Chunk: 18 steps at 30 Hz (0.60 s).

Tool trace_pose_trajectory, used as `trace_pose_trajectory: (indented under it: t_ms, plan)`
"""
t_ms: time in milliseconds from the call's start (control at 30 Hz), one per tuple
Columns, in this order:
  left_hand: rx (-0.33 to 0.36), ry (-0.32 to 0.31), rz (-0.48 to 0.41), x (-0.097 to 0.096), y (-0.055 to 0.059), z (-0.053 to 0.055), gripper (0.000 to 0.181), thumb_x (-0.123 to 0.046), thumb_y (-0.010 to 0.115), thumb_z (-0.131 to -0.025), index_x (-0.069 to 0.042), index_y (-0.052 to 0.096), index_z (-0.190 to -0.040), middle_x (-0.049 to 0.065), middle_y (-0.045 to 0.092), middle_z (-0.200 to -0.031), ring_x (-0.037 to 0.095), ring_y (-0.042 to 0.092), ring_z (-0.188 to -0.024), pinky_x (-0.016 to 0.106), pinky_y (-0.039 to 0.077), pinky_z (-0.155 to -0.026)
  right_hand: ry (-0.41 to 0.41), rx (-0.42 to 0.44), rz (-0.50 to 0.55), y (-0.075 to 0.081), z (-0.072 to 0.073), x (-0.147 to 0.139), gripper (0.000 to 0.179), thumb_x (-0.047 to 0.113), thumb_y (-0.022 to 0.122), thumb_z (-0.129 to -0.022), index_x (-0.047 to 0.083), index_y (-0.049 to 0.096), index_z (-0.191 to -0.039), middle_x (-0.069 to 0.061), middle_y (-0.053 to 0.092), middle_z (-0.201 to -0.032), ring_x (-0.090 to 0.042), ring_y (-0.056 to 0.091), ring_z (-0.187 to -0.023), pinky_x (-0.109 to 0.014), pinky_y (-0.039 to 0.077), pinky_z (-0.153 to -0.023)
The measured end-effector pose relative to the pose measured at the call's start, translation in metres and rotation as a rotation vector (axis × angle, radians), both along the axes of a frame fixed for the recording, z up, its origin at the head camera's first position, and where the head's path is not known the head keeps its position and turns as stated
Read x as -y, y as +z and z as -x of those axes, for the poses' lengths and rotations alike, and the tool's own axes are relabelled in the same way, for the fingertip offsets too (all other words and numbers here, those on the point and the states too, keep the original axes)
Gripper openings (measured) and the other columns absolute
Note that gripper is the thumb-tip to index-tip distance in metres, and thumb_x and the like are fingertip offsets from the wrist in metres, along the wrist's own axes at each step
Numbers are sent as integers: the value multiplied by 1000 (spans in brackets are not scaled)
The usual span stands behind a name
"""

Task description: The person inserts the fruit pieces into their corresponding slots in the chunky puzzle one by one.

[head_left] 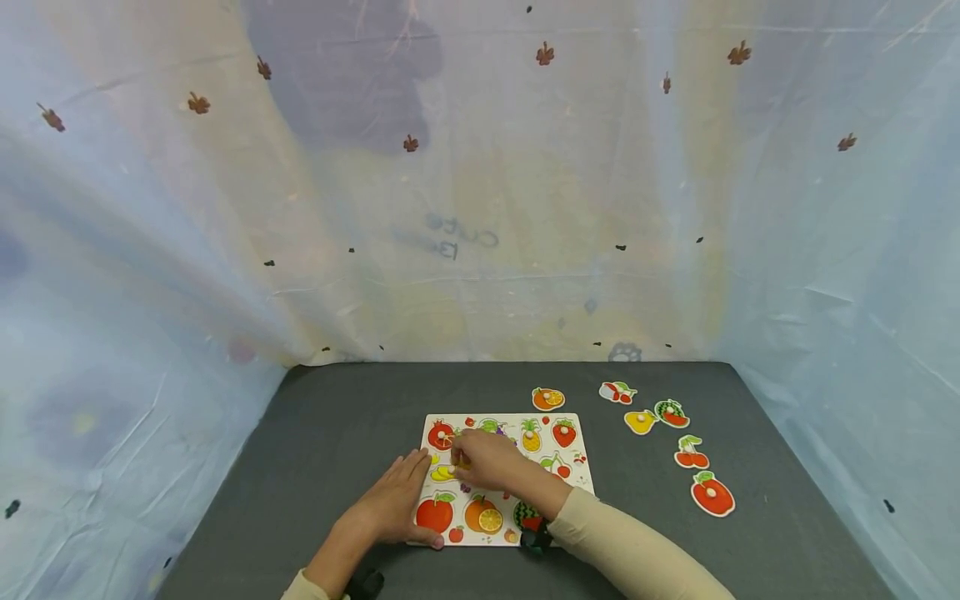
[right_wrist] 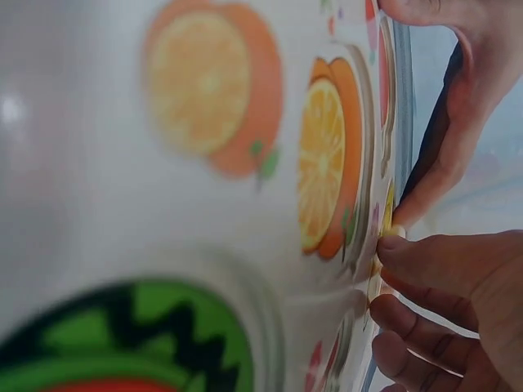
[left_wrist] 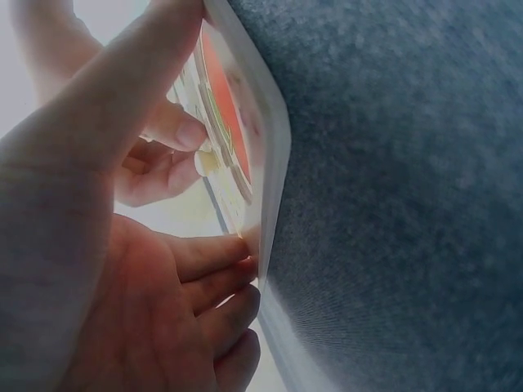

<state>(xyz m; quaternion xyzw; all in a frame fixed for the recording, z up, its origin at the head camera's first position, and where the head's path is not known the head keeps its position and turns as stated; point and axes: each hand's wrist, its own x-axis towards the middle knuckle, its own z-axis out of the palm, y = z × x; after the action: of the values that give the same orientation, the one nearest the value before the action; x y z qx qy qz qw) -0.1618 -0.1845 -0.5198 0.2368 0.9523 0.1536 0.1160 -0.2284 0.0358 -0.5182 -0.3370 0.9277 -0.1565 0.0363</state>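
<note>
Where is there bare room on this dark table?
Widest: left of the puzzle board and left hand, to the back curtain. Narrower: between board and the loose fruit pieces at right. Crowded: among those pieces, and the board beneath the right hand.

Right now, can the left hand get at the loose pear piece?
Probably not directly: the right hand is over the board, between the left hand and the pear piece.

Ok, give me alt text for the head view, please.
A person's left hand rests on the left edge of a white fruit puzzle board while the right hand pinches at its banana piece. Loose fruit pieces, among them an orange, a pear and a watermelon, lie behind and right of it on a gray surface.
</note>
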Motion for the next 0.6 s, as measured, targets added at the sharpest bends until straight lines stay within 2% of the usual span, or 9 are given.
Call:
trace_pose_trajectory:
  t_ms: [100, 300, 600]
  plan:
    - [7, 1, 6, 0, 0, 1, 132, -64, 95, -71, 13, 35, -159, 30, 34, -167, 47, 29, -158, 61, 25, -129, -13, 16, 8, 3, -1, -6, 13, 24, 84, -94, 21, 72, -97, 11, 59, -86, -3, 51, -73, -22, 47, -63]
    - [7, 11, -14, -1, -3, 1, 132, -63, 96, -69, 13, 35, -159, 30, 34, -167, 47, 29, -158, 61, 24, -130, -37, 66, 90, 7, 1, -22, 11, 21, 80, -99, 17, 71, -103, 10, 57, -87, -5, 51, -74, -23, 47, -64]
    - [33, 59, 13, -5, 0, 1, 132, -63, 97, -67, 10, 37, -159, 27, 34, -168, 43, 29, -159, 57, 23, -131, -92, 77, 149, 4, 6, -43, 10, 24, 79, -98, 21, 70, -98, 11, 59, -86, -6, 52, -72, -23, 48, -64]
